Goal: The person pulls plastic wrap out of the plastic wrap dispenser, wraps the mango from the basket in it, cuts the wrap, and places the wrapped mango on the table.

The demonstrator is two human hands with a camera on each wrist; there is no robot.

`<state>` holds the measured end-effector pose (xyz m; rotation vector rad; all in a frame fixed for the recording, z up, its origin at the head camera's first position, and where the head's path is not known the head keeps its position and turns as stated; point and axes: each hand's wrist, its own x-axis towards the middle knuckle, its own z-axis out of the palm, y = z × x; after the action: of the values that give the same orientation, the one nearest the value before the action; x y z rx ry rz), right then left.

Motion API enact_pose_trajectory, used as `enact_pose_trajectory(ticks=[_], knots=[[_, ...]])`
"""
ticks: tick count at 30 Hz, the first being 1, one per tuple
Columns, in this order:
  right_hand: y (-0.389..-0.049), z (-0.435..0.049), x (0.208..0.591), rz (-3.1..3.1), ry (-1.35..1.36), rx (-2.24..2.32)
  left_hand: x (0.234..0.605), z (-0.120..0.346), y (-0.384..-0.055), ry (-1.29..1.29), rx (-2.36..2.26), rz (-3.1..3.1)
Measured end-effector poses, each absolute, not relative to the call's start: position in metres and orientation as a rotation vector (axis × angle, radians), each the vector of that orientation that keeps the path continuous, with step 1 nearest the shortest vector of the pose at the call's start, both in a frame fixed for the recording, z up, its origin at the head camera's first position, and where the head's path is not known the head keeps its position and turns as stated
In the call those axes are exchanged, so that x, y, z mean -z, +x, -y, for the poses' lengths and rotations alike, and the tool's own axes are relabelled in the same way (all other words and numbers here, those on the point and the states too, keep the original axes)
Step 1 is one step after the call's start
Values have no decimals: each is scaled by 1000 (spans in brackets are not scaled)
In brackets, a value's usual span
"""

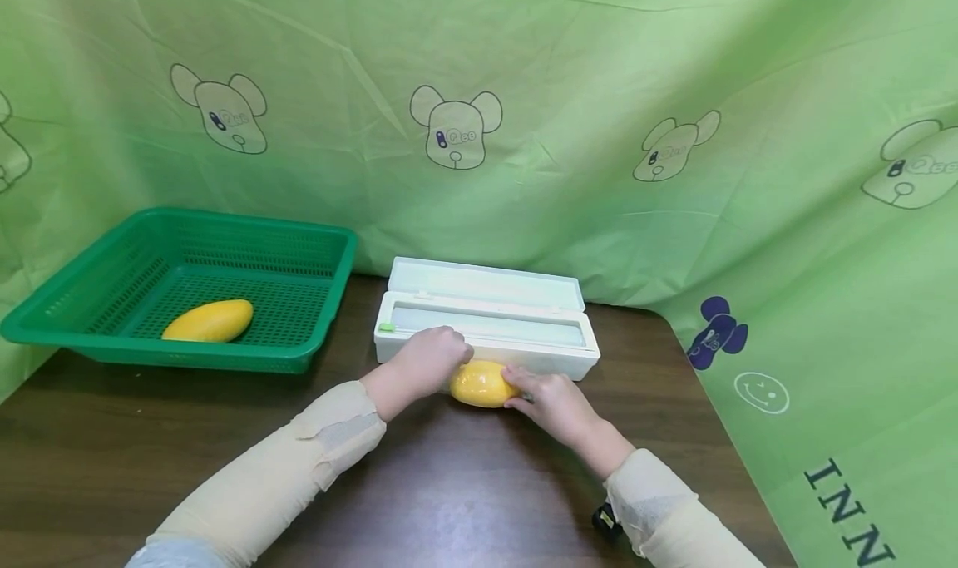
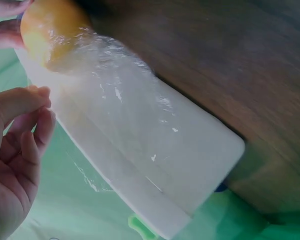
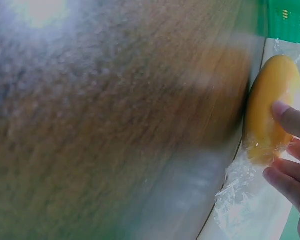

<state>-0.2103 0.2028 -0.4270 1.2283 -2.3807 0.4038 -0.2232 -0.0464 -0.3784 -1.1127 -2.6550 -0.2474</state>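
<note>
A yellow mango (image 1: 481,383) is held at its right end by my right hand (image 1: 555,406), in front of a white plastic wrap dispenser (image 1: 539,358). In the right wrist view the thumb presses the mango's side while the other fingers curl beneath. Clear plastic wrap (image 2: 120,62) clings to the fruit and trails across the white box in the left wrist view; crumpled film also bunches at the mango's end. My left hand (image 1: 434,358) is at the mango's left, thumb and forefinger pinched together on the thin film, which is hard to see there.
The dispenser's lid (image 1: 482,284) stands raised at the back, with a green slider (image 1: 387,328) at its left end. A green basket (image 1: 322,302) on the left contains another mango (image 1: 209,322). A green printed curtain (image 1: 569,210) hangs behind the brown table (image 1: 449,501).
</note>
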Motion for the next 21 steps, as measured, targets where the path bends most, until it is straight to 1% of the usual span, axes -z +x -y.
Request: enact_pose_trajectory(ticks=[14,21], knots=[[-208,-199,425,2402,1205,-437,387,60,-213,-1077,536,2820],[-205,-196,427,2443,1086,-558,386,54,-213,-1047,530,2916]])
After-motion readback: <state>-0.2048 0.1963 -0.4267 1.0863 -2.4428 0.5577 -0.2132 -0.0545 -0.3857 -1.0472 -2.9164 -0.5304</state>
